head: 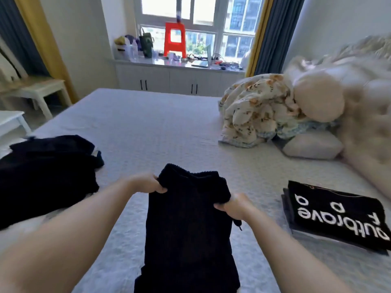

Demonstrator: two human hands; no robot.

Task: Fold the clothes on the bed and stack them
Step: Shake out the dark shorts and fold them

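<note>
- Left hand and right hand each grip a far corner of the black garment.
- Its long axis runs toward the person, over the bed.
- Folded stack lies nearer the right hand.

Bright bedroom, daylight from the far window

A window sits above a cluttered sill with white cabinets; blue-and-yellow curtains flank it, and a white side table stands far left against pale walls.

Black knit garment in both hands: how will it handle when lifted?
Probably floppy: the black knit garment hangs limp below where the left hand and right hand grip its top edge. The thick ribbed knit suggests some weight and a grippy surface. A dangling cord might snag.
</note>
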